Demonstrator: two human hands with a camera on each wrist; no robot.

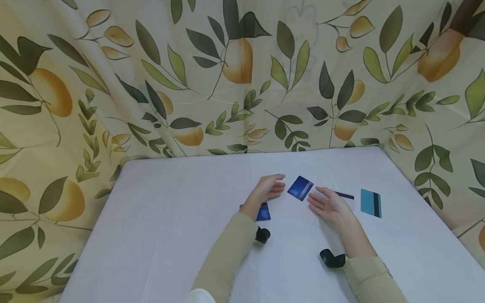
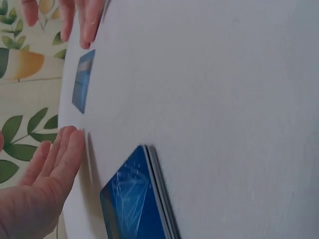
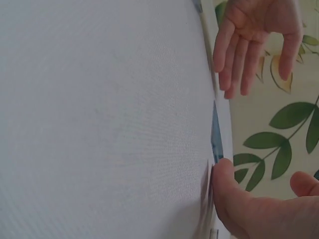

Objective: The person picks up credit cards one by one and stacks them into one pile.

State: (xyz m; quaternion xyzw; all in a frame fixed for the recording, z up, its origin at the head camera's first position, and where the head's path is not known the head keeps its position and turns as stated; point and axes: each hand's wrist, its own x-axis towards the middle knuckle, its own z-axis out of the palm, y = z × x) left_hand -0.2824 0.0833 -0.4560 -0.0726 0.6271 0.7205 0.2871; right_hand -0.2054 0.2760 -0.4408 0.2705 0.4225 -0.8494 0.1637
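Left hand (image 1: 267, 188), right hand (image 1: 331, 207): fingers loosely extended, holding nothing. Blue card (image 1: 300, 188) flat between, toward table's (image 1: 151, 231) far edge. Sideways sweep could knock white card (image 1: 348, 202).

A fruit-and-leaf-print curtain (image 1: 227, 115) is hanging behind a white-clothed table (image 1: 159, 219) and running along its left and right sides, making this a screened-off tabletop workspace; whether it is occupying a home is unclear.
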